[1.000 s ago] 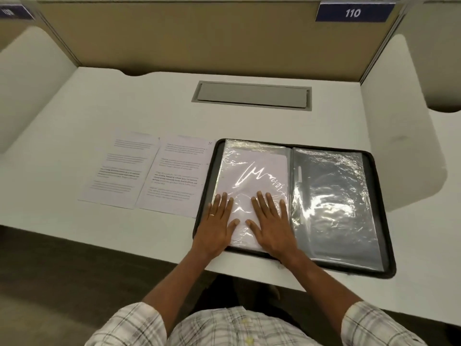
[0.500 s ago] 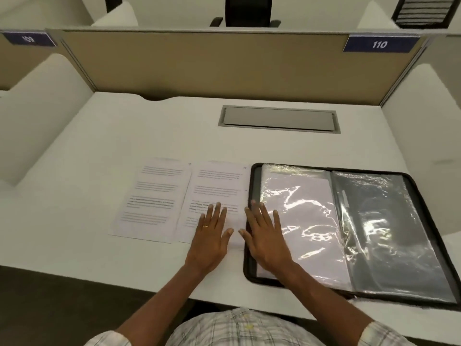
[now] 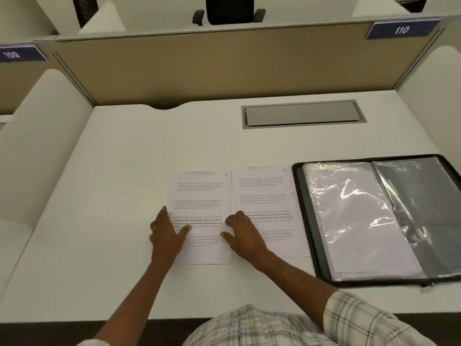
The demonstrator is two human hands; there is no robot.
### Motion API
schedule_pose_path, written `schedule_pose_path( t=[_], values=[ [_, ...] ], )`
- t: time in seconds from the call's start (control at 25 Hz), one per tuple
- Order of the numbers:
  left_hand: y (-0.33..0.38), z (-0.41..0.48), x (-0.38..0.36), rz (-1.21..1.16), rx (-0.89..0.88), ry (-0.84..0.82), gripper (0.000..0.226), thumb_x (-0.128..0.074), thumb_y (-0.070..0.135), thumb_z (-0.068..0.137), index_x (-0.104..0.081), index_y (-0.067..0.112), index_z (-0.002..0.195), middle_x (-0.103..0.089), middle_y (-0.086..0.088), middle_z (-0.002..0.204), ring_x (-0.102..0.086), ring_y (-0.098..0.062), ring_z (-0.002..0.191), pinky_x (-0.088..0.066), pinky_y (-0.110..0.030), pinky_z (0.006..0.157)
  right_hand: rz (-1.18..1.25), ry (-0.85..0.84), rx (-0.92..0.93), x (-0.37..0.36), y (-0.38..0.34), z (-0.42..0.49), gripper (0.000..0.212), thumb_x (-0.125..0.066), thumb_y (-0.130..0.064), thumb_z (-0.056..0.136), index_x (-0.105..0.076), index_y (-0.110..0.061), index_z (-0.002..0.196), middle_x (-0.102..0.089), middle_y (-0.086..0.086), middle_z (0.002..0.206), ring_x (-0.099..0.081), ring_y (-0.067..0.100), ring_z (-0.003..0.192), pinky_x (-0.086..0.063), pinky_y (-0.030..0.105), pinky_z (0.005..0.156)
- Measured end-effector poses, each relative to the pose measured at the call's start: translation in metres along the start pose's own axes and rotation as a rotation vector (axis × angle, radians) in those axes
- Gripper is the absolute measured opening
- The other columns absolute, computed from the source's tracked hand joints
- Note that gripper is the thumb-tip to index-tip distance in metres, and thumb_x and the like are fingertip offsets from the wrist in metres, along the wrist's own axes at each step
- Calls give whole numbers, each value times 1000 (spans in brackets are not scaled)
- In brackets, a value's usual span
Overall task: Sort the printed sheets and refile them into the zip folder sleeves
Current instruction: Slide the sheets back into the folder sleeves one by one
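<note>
Head view: two printed sheets lie side by side on the white tabletop (image 3: 119, 176), their long edges touching. The left sheet (image 3: 202, 196) is marked 9 in its far right corner, and the right sheet (image 3: 268, 196) is marked 10.

The left hand (image 3: 166, 233) lies open on the left edge of the left sheet. Its fingers are straight and spread, its thumb reaches across the print, and it presses the paper without gripping it. The right hand (image 3: 245, 233) rests where the two sheets meet. Its fingers are loosely bent with the tips down on the paper and the thumb spread away from them, so it touches the sheets but pinches neither.

Just right of the right sheet, the black zip folder (image 3: 298, 196) lies open and flat. Its left clear sleeve (image 3: 354, 221) holds white paper, and its right sleeve (image 3: 424, 208) looks dark and glossy.

Farther back, a grey hatch (image 3: 303, 113) is set into the tabletop. Behind it stands a tan divider (image 3: 224, 63) with a blue tag (image 3: 401, 29) reading 110.
</note>
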State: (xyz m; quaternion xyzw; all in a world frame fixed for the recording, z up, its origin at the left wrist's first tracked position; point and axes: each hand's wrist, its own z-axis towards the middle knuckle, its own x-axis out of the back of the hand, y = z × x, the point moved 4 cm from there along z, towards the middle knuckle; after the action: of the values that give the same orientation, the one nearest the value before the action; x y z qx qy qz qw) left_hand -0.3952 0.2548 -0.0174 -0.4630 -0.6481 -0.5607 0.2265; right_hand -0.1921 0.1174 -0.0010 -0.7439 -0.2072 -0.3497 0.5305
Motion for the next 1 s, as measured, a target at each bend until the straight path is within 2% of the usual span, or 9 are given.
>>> schedule_pose_path(
  t=[0.12, 0.24, 0.36, 0.48, 0.56, 0.68, 0.8, 0.88, 1.0],
  values=[
    [-4, 18, 14, -285, 92, 4, 105, -88, 25, 82, -22, 6, 161, -42, -17, 155, -49, -37, 135, -40, -52, 113, 42, 31, -97, -5, -4, 9, 29, -70, -21, 93, -60, -10, 118, -53, 6, 118, -57, 22, 103, -50, 33, 90],
    [-4, 29, 29, -424, 167, 34, 73, -79, 16, 90, -42, 11, 153, -66, -12, 130, -64, -32, 117, -47, -43, 104, 149, 43, -193, -3, -2, 12, 34, -78, -14, 86, -58, -11, 114, -50, 3, 116, -56, 19, 95, -50, 29, 84],
    [-6, 39, 37, -457, 117, -37, 39, -72, 14, 95, -66, 19, 133, -74, -5, 116, -71, -29, 106, -55, -48, 98, 259, 106, -263, -1, 2, 10, 43, -82, -8, 80, -55, -13, 113, -46, 0, 115, -55, 11, 83, -47, 15, 72],
    [-5, 35, 47, -565, 107, -93, 32, -71, 13, 95, -70, 17, 127, -74, -4, 111, -72, -29, 101, -58, -45, 89, 379, 143, -333, 0, 1, 8, 49, -86, -9, 76, -55, -14, 114, -48, 0, 114, -57, 5, 78, -47, 9, 65],
    [-1, 29, 57, -641, 92, -105, 31, -71, 12, 96, -69, 15, 127, -74, -5, 110, -72, -28, 98, -56, -39, 83, 552, 159, -385, 4, 1, 6, 50, -87, -9, 74, -58, -13, 114, -54, 2, 116, -64, 9, 80, -51, 12, 69],
    [5, 19, 67, -762, 97, -133, 27, -70, 10, 96, -68, 18, 123, -75, -3, 108, -71, -19, 93, -55, -35, 78, 831, 127, -455, 11, 0, -5, 49, -86, -10, 75, -60, -14, 116, -64, 2, 117, -65, 14, 102, -55, 24, 80],
    [14, 12, 69, -816, 101, -165, 29, -71, 10, 95, -70, 18, 123, -77, -3, 112, -72, -22, 99, -56, -40, 87, 1070, 94, -490, 22, 3, -11, 48, -82, -1, 78, -59, -10, 120, -72, 11, 113, -70, 25, 105, -61, 30, 83],
    [26, 5, 64, -849, 83, -196, 30, -72, 10, 95, -70, 17, 124, -77, -3, 114, -73, -23, 102, -56, -43, 91, 1100, 66, -479, 35, 11, -14, 45, -79, 1, 80, -60, -10, 120, -75, 13, 110, -73, 29, 105, -62, 34, 86],
    [54, -10, 51, -879, 58, -233, 27, -71, 9, 95, -71, 20, 120, -78, -2, 113, -73, -21, 101, -55, -42, 91, 1104, 52, -453, 60, 30, -27, 38, -72, 3, 86, -66, -8, 121, -77, 8, 110, -74, 24, 103, -61, 36, 89]
  ],
)
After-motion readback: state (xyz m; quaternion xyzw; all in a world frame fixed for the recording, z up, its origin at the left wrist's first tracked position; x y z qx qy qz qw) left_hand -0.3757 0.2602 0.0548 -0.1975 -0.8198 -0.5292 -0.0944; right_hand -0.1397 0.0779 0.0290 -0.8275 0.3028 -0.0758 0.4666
